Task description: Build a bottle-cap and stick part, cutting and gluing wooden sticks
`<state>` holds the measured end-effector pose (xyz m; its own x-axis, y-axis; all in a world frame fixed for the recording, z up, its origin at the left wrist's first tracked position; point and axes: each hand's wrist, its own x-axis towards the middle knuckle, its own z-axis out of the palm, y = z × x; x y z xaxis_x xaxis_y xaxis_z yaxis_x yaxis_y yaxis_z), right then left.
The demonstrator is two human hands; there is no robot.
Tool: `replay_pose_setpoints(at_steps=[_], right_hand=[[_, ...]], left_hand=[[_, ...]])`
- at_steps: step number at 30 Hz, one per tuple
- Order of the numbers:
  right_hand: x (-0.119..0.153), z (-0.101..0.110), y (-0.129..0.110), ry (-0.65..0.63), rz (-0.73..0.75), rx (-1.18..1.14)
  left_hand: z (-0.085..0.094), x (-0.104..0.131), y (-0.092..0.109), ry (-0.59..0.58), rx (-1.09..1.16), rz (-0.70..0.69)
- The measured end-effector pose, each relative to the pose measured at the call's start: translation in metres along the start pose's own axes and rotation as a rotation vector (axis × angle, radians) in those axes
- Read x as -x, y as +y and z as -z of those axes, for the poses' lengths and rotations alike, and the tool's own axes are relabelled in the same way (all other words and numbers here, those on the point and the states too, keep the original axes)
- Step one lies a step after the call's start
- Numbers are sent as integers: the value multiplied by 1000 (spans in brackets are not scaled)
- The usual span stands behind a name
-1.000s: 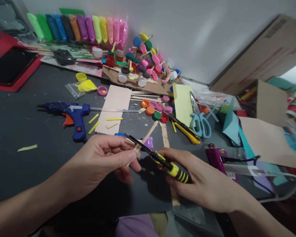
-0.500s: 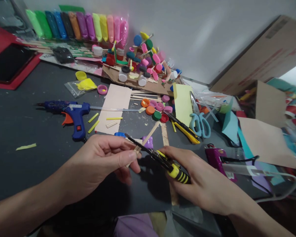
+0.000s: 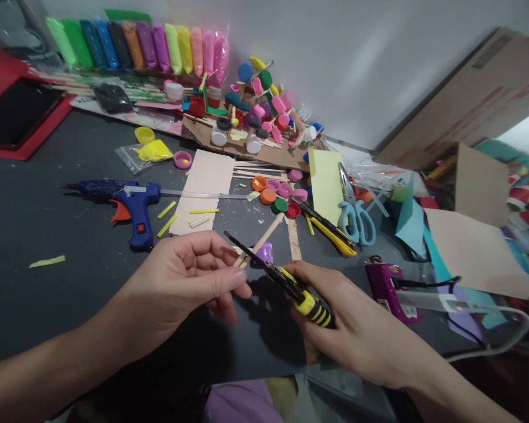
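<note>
My left hand [image 3: 189,276] pinches a thin wooden stick [image 3: 268,234] between thumb and fingers; part of a second pale stick shows beside it. The wooden stick slants up toward the bottle caps. My right hand [image 3: 352,323] is wrapped round the black-and-yellow handles of a pair of long-nose pliers [image 3: 286,281]. Their dark, narrow jaws cross the stick just above my left fingertips. Whether the jaws grip the stick or only lie over it, I cannot tell. Behind the stick sits a purple cap [image 3: 264,252], partly covered.
A blue glue gun [image 3: 136,205] lies at left, its glue stick over pale card [image 3: 203,176]. Bottle caps [image 3: 280,205], a yellow craft knife [image 3: 332,235] and blue-handled scissors [image 3: 357,220] lie ahead. Behind stand cap-and-stick models [image 3: 255,111]. At right is a purple device [image 3: 390,291] with cables.
The left fingers have shifted slightly on the sticks, and the stick end below the thumb has gone from sight. The blue cap behind the hand is now hidden. The pliers have barely moved.
</note>
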<state>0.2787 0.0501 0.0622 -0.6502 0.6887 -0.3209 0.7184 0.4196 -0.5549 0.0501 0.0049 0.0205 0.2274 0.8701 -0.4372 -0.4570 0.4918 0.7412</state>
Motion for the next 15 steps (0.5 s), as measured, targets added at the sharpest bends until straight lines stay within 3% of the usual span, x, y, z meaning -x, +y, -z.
replay_pose_setpoints(at_steps=[15], right_hand=[[-2,1,-4,-36,-13,-41]], left_hand=[[0,1,-2,-43,-14,-28]])
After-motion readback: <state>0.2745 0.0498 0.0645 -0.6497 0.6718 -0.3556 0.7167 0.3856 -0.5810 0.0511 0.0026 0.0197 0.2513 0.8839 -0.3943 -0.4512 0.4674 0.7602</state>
